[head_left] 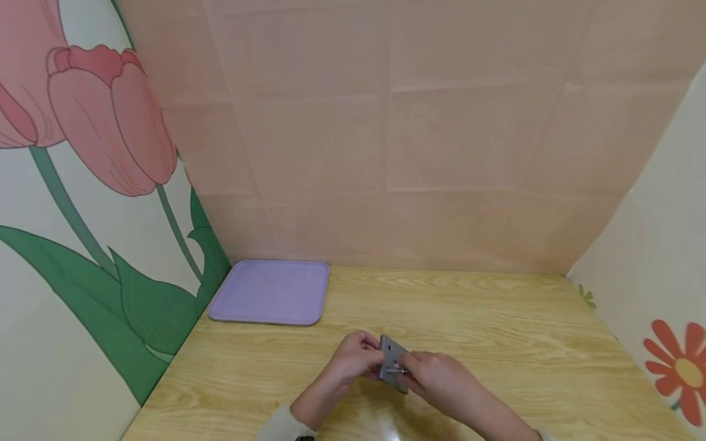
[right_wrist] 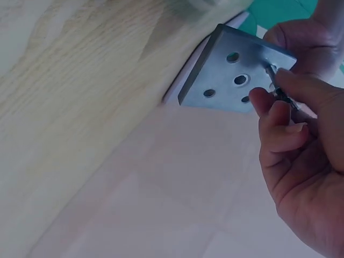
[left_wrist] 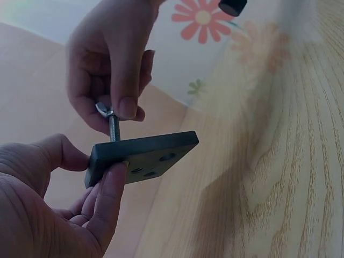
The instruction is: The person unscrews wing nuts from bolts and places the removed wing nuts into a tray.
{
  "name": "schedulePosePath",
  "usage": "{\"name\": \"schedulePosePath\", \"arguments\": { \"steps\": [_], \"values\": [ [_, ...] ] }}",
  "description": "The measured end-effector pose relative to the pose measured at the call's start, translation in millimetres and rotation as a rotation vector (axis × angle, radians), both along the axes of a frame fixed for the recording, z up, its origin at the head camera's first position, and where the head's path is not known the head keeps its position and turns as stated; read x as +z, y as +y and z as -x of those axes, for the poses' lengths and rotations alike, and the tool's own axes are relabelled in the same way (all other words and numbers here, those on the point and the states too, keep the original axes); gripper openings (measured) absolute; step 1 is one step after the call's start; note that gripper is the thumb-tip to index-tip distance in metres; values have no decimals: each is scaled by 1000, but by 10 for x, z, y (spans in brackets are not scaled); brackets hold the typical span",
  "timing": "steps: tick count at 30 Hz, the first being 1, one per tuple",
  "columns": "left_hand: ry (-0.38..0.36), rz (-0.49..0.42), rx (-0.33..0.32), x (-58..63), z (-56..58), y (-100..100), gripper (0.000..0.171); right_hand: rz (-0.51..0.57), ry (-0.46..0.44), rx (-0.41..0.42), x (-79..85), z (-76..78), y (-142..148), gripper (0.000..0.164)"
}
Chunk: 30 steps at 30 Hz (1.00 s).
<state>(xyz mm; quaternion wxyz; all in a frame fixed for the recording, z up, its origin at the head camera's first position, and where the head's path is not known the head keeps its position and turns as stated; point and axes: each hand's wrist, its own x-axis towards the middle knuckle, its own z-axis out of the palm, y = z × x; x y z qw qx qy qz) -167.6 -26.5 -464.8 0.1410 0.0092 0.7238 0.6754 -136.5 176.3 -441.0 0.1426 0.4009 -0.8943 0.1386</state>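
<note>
Above the table, my left hand (head_left: 353, 358) grips a grey metal plate (head_left: 388, 358) by one end, thumb and fingers pinching its edges. Several round holes go through the plate (right_wrist: 223, 78), as the right wrist view shows. My right hand (head_left: 444, 383) pinches a silver wing screw (left_wrist: 114, 129) near its winged head. The threaded shank of the screw (right_wrist: 273, 76) meets the plate's face near the corner on the left hand's side. How deep the tip sits in the hole cannot be seen. The plate is held tilted, off the tabletop.
A purple tray (head_left: 270, 293) lies at the back left of the wood-grain table (head_left: 496, 324). A plain pinkish backdrop (head_left: 386, 153) rises behind, and flower-printed sheets (head_left: 110, 116) stand at both sides. A dark object (left_wrist: 233, 6) shows at the top of the left wrist view.
</note>
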Motion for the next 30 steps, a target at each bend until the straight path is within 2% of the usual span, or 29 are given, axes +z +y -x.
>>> {"name": "schedulePosePath", "arguments": {
  "steps": [2, 4, 9, 12, 14, 17, 24, 27, 30],
  "values": [
    [2, 1, 2, 4, 3, 4, 21, 49, -96, -17, 6, 5, 10, 12],
    [8, 5, 6, 12, 5, 8, 21, 125, -224, -49, 20, 25, 21, 17],
    [17, -3, 23, 22, 11, 16, 21, 310, -615, -193, 73, 102, 70, 45],
    [24, -4, 25, 12, 14, 15, 21, 366, -835, -249, 76, 141, 99, 57],
    [29, -2, 23, 4, 14, 14, 21, 376, -930, -264, 60, 163, 104, 59],
    [33, 0, 17, -2, 16, 12, 20, 353, -978, -255, 36, 177, 110, 58],
    [16, 28, 10, -29, 22, 22, 21, 299, -959, -157, 12, 170, 122, 48],
    [17, 38, 8, -45, 30, 24, 21, 271, -888, -104, 26, 157, 116, 39],
    [24, 31, 7, -54, 27, 24, 22, 229, -753, -42, 34, 146, 108, 26]
  ]
}}
